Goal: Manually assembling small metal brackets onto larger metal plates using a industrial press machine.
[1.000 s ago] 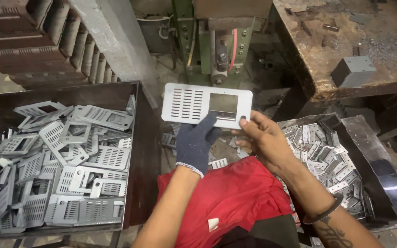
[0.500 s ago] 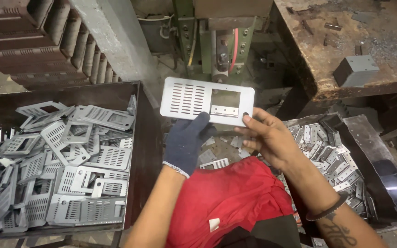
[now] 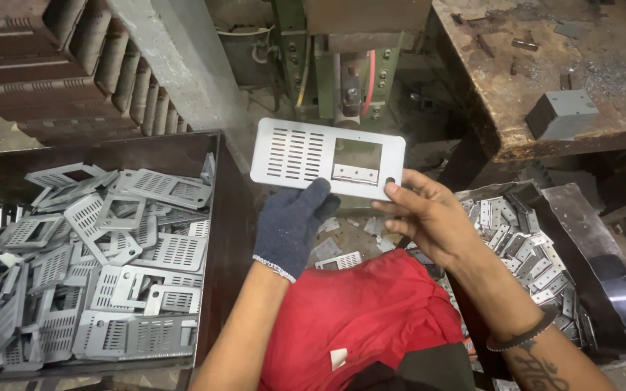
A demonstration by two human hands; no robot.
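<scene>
A grey stamped metal plate [image 3: 327, 158] — slotted vents at one end, a square window at the other — is held level above the lap, in front of a green press machine [image 3: 342, 65]. The left hand [image 3: 295, 224], in a dark knit glove, grips its lower edge; the bare right hand [image 3: 425, 217] pinches the lower right corner. A bin of matching plates [image 3: 96, 261] lies to the left, a tray of small metal pieces [image 3: 523, 246] to the right — a rusty tabletop [image 3: 545, 72] stands beyond, red cloth [image 3: 356, 318] below.
</scene>
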